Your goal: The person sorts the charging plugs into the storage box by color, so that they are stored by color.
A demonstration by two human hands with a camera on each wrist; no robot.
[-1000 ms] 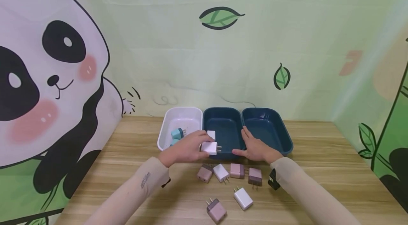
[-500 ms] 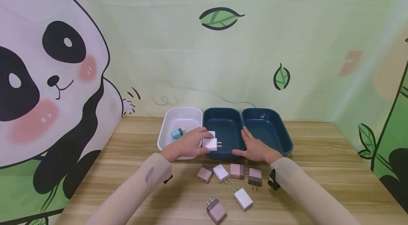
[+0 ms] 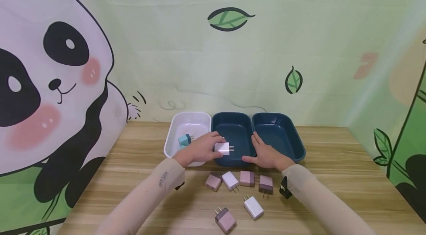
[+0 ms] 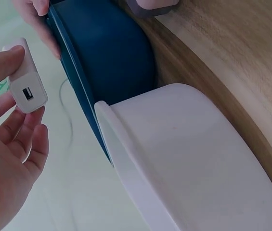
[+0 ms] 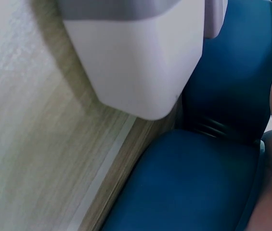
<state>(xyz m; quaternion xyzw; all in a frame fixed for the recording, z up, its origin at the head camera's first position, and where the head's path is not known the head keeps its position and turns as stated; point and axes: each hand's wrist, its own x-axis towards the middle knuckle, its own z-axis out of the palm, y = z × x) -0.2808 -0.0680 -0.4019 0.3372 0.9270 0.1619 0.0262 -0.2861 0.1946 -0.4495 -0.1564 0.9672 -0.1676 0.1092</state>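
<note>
In the head view my left hand (image 3: 201, 147) pinches a white USB wall charger (image 3: 222, 149) over the middle blue tray (image 3: 233, 116), its prongs pointing right. The left wrist view shows this white charger (image 4: 29, 86) between thumb and fingertips, its USB port facing the camera. My right hand (image 3: 268, 154) rests, fingers spread and fairly straight, at the rims where the middle tray meets the right blue tray (image 3: 297, 135). A white tray (image 3: 170, 131) on the left holds light-blue chargers (image 3: 185, 139), partly hidden by my left arm.
Several chargers lie on the wooden table in front of the trays, among them a pink charger (image 3: 226, 220), a white charger (image 3: 253, 207) and another pink one close to my right wrist. A printed cloth wall (image 3: 233, 72) stands right behind the trays.
My left hand has shifted slightly right with the white charger, now covering nearly all of another white piece seen behind it earlier. The right hand has stayed in place.
</note>
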